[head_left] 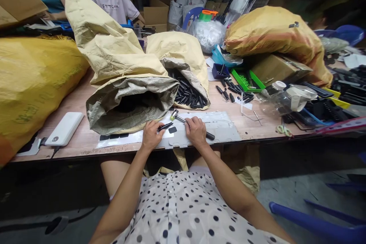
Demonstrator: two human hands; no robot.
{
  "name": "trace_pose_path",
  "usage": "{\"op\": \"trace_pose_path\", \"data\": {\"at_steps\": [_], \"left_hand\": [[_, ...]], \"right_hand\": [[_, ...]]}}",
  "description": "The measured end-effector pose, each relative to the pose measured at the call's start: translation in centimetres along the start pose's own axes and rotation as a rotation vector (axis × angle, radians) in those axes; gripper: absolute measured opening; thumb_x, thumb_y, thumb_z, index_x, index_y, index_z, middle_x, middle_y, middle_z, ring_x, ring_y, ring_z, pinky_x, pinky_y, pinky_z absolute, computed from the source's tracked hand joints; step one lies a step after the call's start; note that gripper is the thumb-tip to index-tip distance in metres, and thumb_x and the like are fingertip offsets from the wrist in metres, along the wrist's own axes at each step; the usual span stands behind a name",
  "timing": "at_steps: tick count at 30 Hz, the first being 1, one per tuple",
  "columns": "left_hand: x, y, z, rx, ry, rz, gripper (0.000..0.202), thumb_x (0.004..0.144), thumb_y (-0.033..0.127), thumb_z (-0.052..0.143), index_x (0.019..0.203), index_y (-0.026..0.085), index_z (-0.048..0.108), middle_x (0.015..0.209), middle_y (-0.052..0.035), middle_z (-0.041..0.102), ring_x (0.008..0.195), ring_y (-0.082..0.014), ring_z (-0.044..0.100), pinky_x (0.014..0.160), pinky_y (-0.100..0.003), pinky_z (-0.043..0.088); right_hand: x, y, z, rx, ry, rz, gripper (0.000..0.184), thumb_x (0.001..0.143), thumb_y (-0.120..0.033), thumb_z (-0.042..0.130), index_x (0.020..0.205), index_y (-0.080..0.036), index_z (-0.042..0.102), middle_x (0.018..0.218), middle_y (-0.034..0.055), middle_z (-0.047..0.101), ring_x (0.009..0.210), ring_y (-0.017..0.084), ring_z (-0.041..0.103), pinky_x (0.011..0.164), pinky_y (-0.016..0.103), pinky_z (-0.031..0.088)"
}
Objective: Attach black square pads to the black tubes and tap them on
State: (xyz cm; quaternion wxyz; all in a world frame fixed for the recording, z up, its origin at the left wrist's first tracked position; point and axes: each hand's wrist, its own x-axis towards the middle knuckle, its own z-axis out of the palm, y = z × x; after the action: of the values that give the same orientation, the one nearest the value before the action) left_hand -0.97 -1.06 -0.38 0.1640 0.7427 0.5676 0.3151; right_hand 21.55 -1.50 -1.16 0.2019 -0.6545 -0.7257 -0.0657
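Sacks of grey-tan woven fabric [131,99], one spilling short black tubes [188,93], are crowded behind the hands. A slim black tube [166,126] is pinched in the grip of the left hand [150,134] over a grey plastic sheet [223,129] on the wooden counter [257,126]; a metal-headed hammer [174,115] is clasped by the right hand [196,130].

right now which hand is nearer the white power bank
Left. The left hand, holding a black piece, is right of the power bank; the right hand, gripping a hammer, lies farther right, beyond the left.
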Motion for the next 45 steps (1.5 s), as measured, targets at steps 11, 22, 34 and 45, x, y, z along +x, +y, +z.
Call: {"op": "trace_pose_path", "data": {"at_steps": [11,22,34,45], "left_hand": [[0.1,-1.2,0.6,-0.009,0.023,0.029,0.015,0.083,0.027,0.071,0.097,0.025,0.077,0.093,-0.0050,0.073,0.093,-0.0258,0.063,0.087,-0.040,0.050],[0.1,-1.1,0.8,0.004,0.039,0.059,0.015,0.084,0.028,0.072,0.095,0.027,0.081,0.087,-0.0045,0.073,0.088,-0.0243,0.062,0.083,-0.039,0.051],[0.1,-1.0,0.9,-0.001,0.032,0.047,0.014,0.084,0.030,0.071,0.095,0.028,0.080,0.087,-0.0041,0.072,0.088,-0.0241,0.061,0.084,-0.039,0.050],[0.2,-0.4,0.5,-0.006,0.013,0.014,0.022,0.081,0.028,0.071,0.102,0.027,0.076,0.091,-0.0047,0.075,0.091,-0.0266,0.062,0.086,-0.040,0.050]], "right_hand": [[-1.2,-1.0,-2.5,0.324,-0.006,0.044,0.029,0.102,-0.024,0.041,0.110,-0.022,0.069,0.097,0.0070,0.064,0.090,0.021,0.059,0.079,0.030,0.048],[-4.2,-3.2,-3.4,0.496,-0.030,-0.017,0.034,0.104,-0.030,0.040,0.121,-0.024,0.069,0.095,0.0060,0.068,0.085,0.019,0.066,0.077,0.028,0.055],[-3.8,-3.1,-3.9,0.490,0.011,-0.042,0.034,0.105,-0.030,0.041,0.124,-0.024,0.069,0.097,0.0067,0.067,0.088,0.018,0.067,0.079,0.026,0.056],[-3.4,-3.4,-3.1,0.470,-0.058,-0.015,0.036,0.102,-0.026,0.042,0.125,-0.025,0.069,0.097,0.0056,0.068,0.091,0.018,0.066,0.084,0.028,0.055]]}}
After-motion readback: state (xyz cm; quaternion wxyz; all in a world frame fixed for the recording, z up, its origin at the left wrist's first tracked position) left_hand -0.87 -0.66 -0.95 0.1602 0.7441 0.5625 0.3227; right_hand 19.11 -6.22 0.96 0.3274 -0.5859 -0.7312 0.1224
